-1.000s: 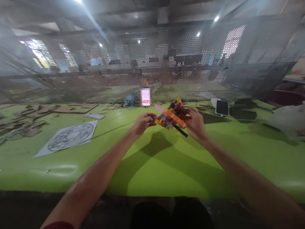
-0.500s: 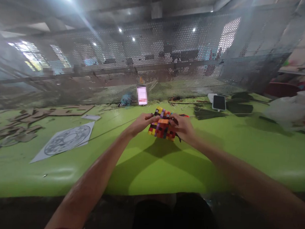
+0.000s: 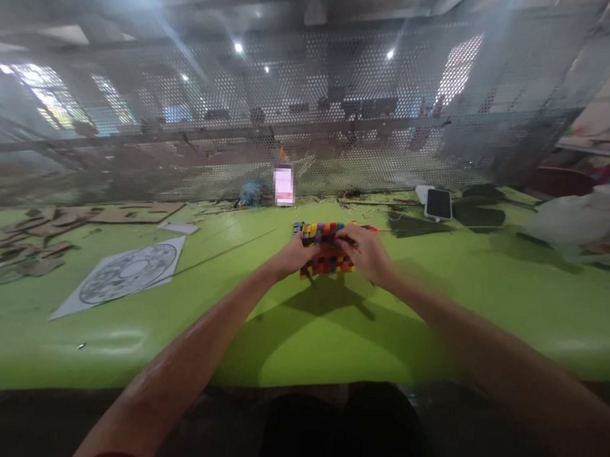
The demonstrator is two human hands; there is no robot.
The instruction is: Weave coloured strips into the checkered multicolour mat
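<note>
A small woven piece [image 3: 328, 264] of red, yellow, orange, purple and black strips stands over the green table, its checkered side facing me. My left hand [image 3: 293, 256] grips its left edge, thumb across the front and fingers behind. At the upper right, my right hand [image 3: 365, 252] has its fingers bent over the top edge and pinched at the weave. Some loose strip ends stick out at the top right. The fingers hide part of the piece, and its far side is out of sight.
On the green table [image 3: 191, 344] lie a printed circular pattern sheet [image 3: 133, 269], brown cut scraps [image 3: 130, 212] at the left, and a lit phone [image 3: 284, 186] propped against the perforated metal screen [image 3: 228, 132]. A tablet-like device [image 3: 438, 204], dark strips [image 3: 418, 226] and a plastic bag [image 3: 580, 225] sit rightward.
The woven piece has turned, so its top edge now lies more level and its left corner shows. My left hand has shifted slightly right and down along it. Both hands keep hold.
</note>
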